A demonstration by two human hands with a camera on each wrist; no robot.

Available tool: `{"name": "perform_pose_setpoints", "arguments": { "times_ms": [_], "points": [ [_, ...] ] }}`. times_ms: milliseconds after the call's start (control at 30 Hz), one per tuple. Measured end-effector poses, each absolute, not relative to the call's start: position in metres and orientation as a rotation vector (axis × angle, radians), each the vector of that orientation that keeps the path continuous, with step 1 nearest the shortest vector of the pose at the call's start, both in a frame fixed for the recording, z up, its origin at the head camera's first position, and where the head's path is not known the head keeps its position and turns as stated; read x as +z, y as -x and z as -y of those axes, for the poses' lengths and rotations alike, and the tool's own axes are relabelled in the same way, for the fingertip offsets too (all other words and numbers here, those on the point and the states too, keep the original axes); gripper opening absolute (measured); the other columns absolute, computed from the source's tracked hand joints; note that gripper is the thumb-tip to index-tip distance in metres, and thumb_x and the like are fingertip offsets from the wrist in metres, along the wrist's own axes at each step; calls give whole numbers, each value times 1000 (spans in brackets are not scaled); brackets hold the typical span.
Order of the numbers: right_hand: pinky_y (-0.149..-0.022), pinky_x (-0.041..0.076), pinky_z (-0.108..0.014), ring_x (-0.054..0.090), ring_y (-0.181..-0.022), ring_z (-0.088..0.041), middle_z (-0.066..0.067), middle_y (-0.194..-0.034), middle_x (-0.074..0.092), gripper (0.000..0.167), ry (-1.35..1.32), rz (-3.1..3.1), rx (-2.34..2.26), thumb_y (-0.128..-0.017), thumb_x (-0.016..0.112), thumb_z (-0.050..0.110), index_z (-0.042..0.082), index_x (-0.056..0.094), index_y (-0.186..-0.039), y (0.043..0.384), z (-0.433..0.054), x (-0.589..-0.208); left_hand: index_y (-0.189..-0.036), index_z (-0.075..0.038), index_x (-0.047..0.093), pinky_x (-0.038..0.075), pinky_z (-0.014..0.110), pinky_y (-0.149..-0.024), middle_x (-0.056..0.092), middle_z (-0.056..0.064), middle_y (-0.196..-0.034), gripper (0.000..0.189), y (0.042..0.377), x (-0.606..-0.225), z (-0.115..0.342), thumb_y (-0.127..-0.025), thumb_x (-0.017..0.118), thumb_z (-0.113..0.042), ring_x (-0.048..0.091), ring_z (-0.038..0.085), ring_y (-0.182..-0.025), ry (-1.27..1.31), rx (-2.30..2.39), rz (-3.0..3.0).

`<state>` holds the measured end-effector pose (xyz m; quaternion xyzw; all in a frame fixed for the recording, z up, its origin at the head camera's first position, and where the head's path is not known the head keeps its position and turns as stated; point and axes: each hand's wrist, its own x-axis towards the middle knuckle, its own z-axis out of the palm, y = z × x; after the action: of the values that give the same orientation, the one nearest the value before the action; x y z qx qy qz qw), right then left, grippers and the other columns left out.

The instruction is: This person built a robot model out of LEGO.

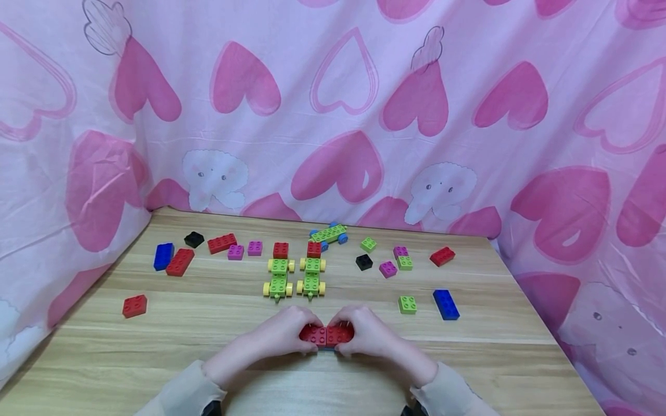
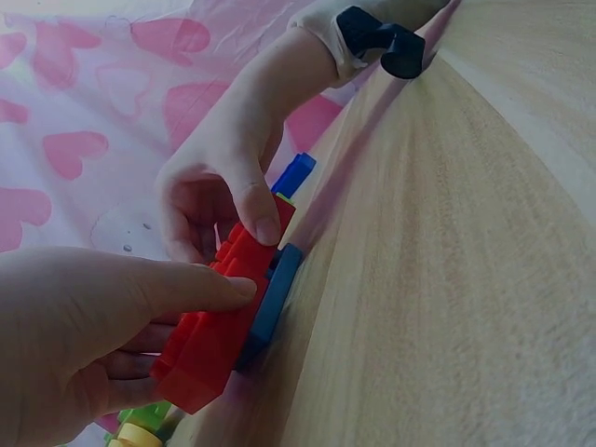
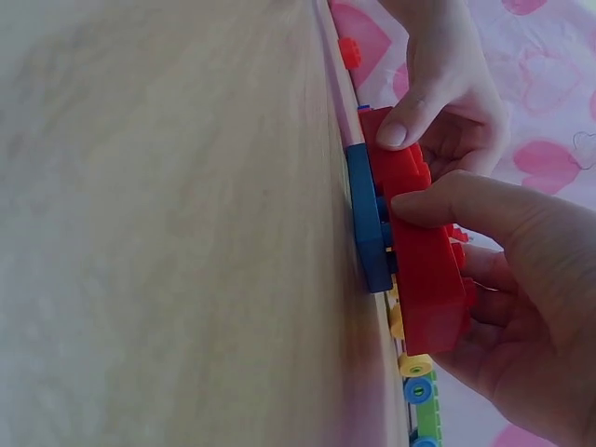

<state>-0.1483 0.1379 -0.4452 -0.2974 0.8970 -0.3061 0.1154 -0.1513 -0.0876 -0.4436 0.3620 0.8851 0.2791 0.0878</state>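
My left hand (image 1: 291,332) grips one red brick (image 1: 314,335) with the thumb on its near side. Beside it my right hand (image 1: 366,332) holds a second red brick (image 1: 340,334) the same way. The two bricks stand end to end, studs up, over a flat blue piece (image 3: 368,219) on the table. Both overhang its ends. Some blue studs show in a gap under the bricks in the right wrist view. Beyond the hands stand two green cars with yellow wheels, the left car (image 1: 278,277) and the right car (image 1: 312,277), each with a red brick at its far end.
A green car base with blue wheels (image 1: 329,234) is near the back edge. Loose bricks lie on both sides, among them a blue brick (image 1: 446,304), a green brick (image 1: 407,304), a black brick (image 1: 364,262) and a red brick (image 1: 134,306). A pink heart curtain (image 1: 333,124) hangs behind.
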Motion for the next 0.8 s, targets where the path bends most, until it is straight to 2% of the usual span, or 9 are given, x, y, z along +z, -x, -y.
{"name": "perform_pose_setpoints", "arguments": {
  "times_ms": [400,800],
  "points": [
    [-70,49,-16,56,-78,2,4,-90,71,29,915,-2650,-868,-74,83,16,10,74,-101,149,-136,-443,-101,-11,75,48,18,-70,72,-5,-90,31,151,-443,87,-74,84,-23,57,-1,-79,-1052,835,-2627],
    [-71,49,-17,57,-76,2,3,-86,70,30,872,-2646,-819,-72,86,18,8,76,-99,148,-129,-433,-101,-10,76,47,19,-70,72,-5,-90,34,152,-444,87,-72,85,-24,57,-1,-79,-1009,856,-2619]
  ]
}}
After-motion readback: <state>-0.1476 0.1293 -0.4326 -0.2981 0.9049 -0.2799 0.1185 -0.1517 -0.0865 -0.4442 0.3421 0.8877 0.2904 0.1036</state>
